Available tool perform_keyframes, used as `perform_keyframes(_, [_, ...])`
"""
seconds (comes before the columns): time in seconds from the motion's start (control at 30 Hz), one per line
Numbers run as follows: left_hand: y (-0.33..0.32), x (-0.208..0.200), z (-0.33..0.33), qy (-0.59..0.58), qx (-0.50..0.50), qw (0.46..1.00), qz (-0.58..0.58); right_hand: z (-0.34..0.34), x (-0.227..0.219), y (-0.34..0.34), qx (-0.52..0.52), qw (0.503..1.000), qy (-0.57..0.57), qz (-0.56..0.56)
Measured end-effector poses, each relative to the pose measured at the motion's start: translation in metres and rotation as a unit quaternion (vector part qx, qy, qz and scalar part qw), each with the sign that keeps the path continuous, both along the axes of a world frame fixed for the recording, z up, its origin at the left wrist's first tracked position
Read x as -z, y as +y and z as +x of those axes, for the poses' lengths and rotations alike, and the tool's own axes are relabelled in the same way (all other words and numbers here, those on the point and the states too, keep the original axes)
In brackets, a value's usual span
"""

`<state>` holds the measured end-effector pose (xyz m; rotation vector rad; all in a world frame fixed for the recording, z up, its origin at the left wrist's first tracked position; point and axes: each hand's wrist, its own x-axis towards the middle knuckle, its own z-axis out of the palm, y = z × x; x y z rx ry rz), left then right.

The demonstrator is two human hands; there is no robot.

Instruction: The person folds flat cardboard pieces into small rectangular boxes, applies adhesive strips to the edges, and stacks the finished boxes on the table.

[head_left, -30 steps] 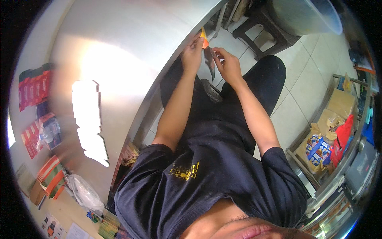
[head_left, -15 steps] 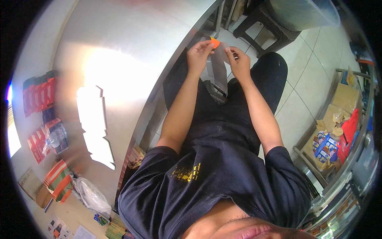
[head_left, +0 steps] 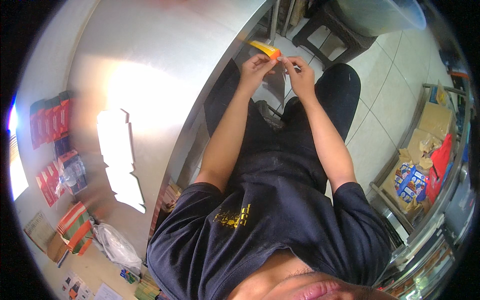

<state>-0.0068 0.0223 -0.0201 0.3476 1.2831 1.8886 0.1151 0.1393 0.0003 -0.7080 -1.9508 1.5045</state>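
Observation:
Above my lap, my left hand (head_left: 255, 71) is closed on a small, long orange and yellow carton (head_left: 265, 49) with its orange end toward the right. My right hand (head_left: 300, 73) pinches at that orange end, its thumb and fingertips close to my left fingertips. A pale bit shows between the right fingertips; it is too small to make out. Beneath the hands hangs a greyish, see-through sheet (head_left: 275, 86), partly covered by the fingers; how it is held is hidden.
A shiny metal table (head_left: 150, 60) on my left carries white cut-out pieces (head_left: 117, 155), red boxes (head_left: 50, 120) and a plastic bag (head_left: 116, 245). Beyond my knees stands a dark stool (head_left: 335, 35) under a translucent tub (head_left: 395, 17). Cardboard (head_left: 434, 122) lies on a rack at right.
My hands have come together, the left moving slightly right and down. The carton has turned, so its long yellow side now shows. Less of the see-through sheet is visible.

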Motion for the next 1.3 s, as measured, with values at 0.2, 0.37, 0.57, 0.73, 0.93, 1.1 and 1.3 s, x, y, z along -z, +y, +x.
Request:
perform_keyframes(0.2, [0.001, 0.001, 0.004, 0.026, 0.024, 0.999, -0.034, 0.003, 0.008, 0.010, -0.019, 0.999, -0.008, -0.035])
perform_keyframes(0.37, [-0.001, 0.002, 0.002, 0.054, 0.027, 0.996, -0.063, 0.003, 0.006, 0.012, -0.033, 0.999, -0.014, -0.008])
perform_keyframes(0.57, [-0.002, 0.004, 0.005, 0.105, 0.005, 0.992, -0.074, 0.004, -0.003, 0.011, -0.046, 0.995, -0.062, 0.060])
perform_keyframes(0.73, [0.003, 0.003, 0.008, 0.043, -0.027, 0.999, -0.012, 0.004, 0.002, 0.012, -0.031, 0.998, -0.038, -0.044])
perform_keyframes(0.93, [0.001, -0.011, 0.012, 0.341, 0.034, 0.916, -0.208, 0.006, 0.003, 0.008, -0.030, 0.997, -0.053, 0.055])
perform_keyframes(1.1, [0.006, 0.006, 0.020, 0.321, -0.016, 0.933, -0.163, 0.002, -0.011, -0.003, 0.022, 0.991, -0.115, 0.061])
perform_keyframes(1.3, [0.010, 0.020, 0.014, 0.395, -0.124, 0.887, -0.207, 0.003, -0.005, 0.005, 0.066, 0.972, -0.144, 0.176])
